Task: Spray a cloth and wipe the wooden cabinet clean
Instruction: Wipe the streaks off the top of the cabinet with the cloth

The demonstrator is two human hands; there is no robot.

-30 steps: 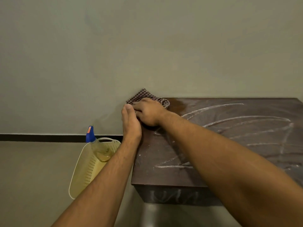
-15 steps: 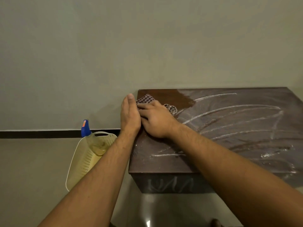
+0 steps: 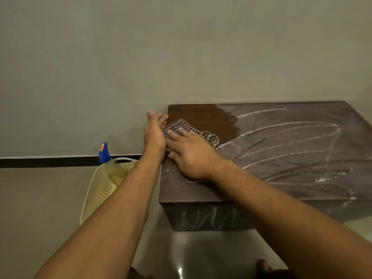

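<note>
pressing a checked cloth (image 3: 181,126) flat on the wooden cabinet (image 3: 281,158)
right hand (image 3: 191,156) lay spread over it, fingers wide; left hand (image 3: 154,133) stood edge-on, open, touching its left side.

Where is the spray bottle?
In the head view, the spray bottle leans in the cream basket on the floor, left of the cabinet, beside the left forearm.

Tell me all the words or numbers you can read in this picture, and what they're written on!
No words or numbers can be read here.
Orange label on the blue spray bottle head: too small and blurred to read.
White chalky marks on the front of the cabinet: they look like zigzag scribbles, not clear letters.
White streaks on the cabinet top: just curved smears, no writing.
Checked cloth and cream basket: no text visible.
</note>
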